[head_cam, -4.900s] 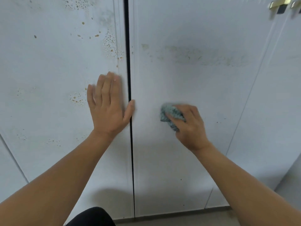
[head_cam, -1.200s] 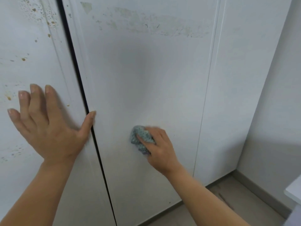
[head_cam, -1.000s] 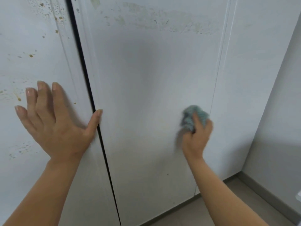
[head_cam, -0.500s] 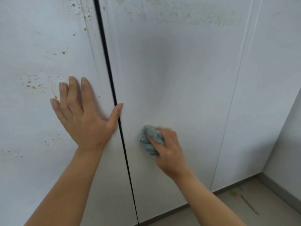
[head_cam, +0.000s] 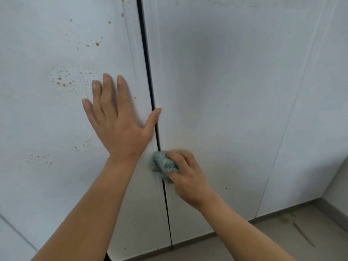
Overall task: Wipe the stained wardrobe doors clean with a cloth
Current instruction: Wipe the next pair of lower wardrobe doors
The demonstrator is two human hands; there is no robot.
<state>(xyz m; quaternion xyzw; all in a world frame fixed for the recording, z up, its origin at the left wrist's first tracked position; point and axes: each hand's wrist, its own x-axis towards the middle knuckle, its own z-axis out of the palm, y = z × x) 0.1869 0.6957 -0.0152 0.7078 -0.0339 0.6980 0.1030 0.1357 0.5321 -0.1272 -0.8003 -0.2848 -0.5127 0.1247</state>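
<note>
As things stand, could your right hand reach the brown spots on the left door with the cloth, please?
Probably not directly: the left hand, flat on that door, lies between the cloth in the right hand and the spots.

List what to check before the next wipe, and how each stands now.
1. Cloth in hand: ok, the right hand grips the cloth.
2. Cloth on the surface: ok, it sits over the gap between the doors.
3. Door steadied: ok, the left hand lies flat on the left door.
4. Left door clean: not ok, brown spots show.
5. Right door clean: cannot tell, its top is out of view.
</note>
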